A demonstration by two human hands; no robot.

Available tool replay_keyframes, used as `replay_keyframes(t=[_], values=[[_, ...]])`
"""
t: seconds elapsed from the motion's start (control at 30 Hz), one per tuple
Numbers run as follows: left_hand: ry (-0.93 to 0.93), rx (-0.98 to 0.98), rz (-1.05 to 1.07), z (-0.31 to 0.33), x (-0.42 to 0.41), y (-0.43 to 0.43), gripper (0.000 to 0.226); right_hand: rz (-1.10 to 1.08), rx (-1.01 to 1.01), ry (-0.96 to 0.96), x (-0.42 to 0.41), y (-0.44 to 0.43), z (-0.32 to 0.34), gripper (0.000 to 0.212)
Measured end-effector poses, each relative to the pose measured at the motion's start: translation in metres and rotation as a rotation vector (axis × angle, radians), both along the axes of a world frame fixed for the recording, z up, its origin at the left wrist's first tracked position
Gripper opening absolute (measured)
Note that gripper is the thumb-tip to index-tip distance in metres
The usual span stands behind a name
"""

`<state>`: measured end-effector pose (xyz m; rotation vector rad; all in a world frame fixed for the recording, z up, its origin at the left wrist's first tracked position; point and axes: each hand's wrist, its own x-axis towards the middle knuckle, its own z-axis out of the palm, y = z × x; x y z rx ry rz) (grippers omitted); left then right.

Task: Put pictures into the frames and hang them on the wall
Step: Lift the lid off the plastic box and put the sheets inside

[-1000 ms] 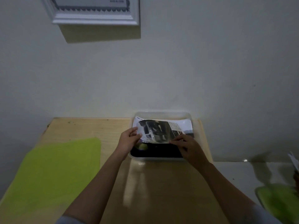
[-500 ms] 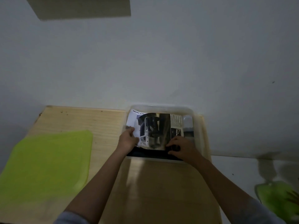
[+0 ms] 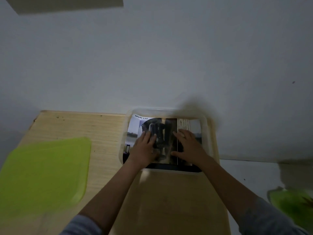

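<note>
A printed picture point(image 3: 162, 126) with a dark vehicle image and the words "SMART CAB" lies flat inside a clear plastic tray-like frame point(image 3: 207, 133) at the table's far edge by the wall. My left hand point(image 3: 145, 148) presses flat on the picture's left half, fingers straight. On the right half lies my right hand point(image 3: 188, 146), also flat with spread fingers. A dark backing shows under the picture along the near edge.
The wooden table point(image 3: 94, 129) holds a lime green sheet point(image 3: 45, 172) at the left. Another green object point(image 3: 291, 204) lies on a white surface at the lower right. The plain wall rises directly behind the table.
The picture, lifted and curved a second ago, now lies flat in the tray. Both hands went from pinching its near edge to pressing flat on it. The view tilted down.
</note>
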<state>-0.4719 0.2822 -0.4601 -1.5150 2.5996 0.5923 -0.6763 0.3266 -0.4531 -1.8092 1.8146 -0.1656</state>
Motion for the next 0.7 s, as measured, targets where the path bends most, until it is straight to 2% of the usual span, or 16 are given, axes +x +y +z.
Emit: replay_keyframes(t=[0.13, 0.33, 0.4, 0.47, 0.53, 0.63, 0.7], values=[[-0.115, 0.064, -0.037, -0.008, -0.005, 0.001, 0.077, 0.005, 0.085, 0.133, 0.008, 0.005, -0.01, 0.089], [-0.144, 0.092, -0.043, -0.004, -0.006, -0.003, 0.076, -0.048, 0.105, 0.1, 0.011, 0.001, -0.007, 0.091], [-0.063, 0.096, -0.072, 0.003, -0.003, -0.007, 0.07, -0.06, 0.142, 0.086, 0.014, -0.002, 0.0, 0.088], [0.103, 0.1, -0.063, 0.018, 0.003, -0.011, 0.062, -0.084, 0.145, 0.042, 0.021, -0.007, 0.01, 0.078], [0.232, 0.066, -0.018, 0.039, 0.016, -0.015, 0.059, -0.098, 0.07, 0.037, 0.034, -0.015, 0.019, 0.066], [0.369, -0.015, 0.108, 0.066, 0.065, -0.017, 0.053, -0.095, -0.019, 0.005, 0.077, -0.03, 0.042, 0.06], [0.38, -0.085, 0.175, 0.071, 0.1, -0.019, 0.053, -0.092, -0.113, -0.073, 0.107, -0.039, 0.055, 0.048]])
